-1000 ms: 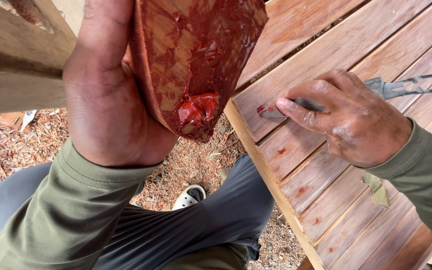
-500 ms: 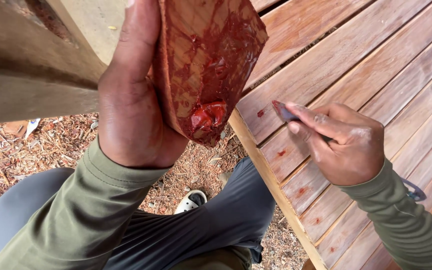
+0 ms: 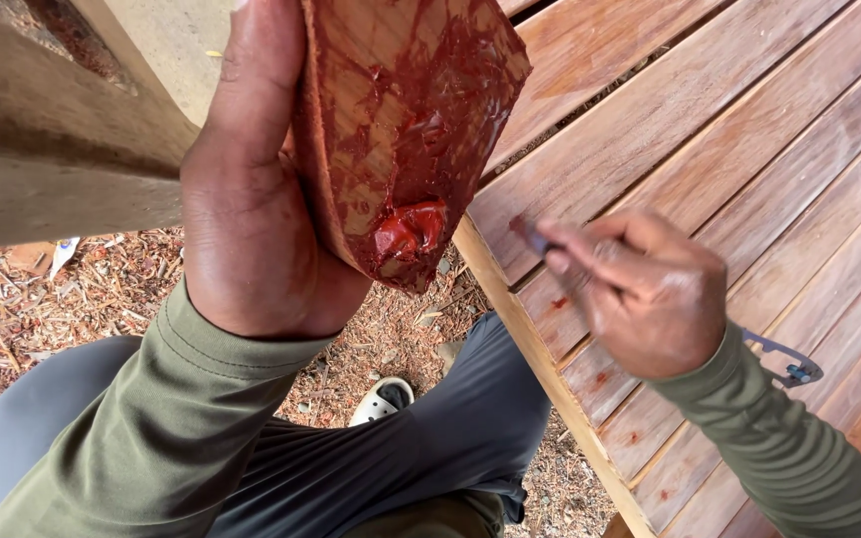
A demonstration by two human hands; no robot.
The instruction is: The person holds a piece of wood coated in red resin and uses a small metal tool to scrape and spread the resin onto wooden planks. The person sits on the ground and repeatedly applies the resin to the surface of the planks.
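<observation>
My left hand (image 3: 251, 209) holds up a flat wooden board (image 3: 401, 130) smeared with dark red putty; a thick lump of putty (image 3: 411, 231) sits at its lower end. My right hand (image 3: 640, 289) grips a small flat-bladed tool (image 3: 528, 233) whose red-stained tip touches a plank of the slatted wooden surface (image 3: 710, 130). Small red dabs (image 3: 558, 302) mark the planks near that hand. Both arms wear olive-green sleeves.
The slatted surface's front edge (image 3: 530, 349) runs diagonally beside my knee. A metal tool (image 3: 789, 364) lies on the planks behind my right wrist. Below are wood chips (image 3: 72, 299) on the ground, my grey trousers and a white shoe (image 3: 381, 401). A pale wooden beam (image 3: 42, 169) crosses upper left.
My right hand has slid down and to the left along the planks, its tool tip staying on the wood. The board in my left hand has shifted slightly right.
</observation>
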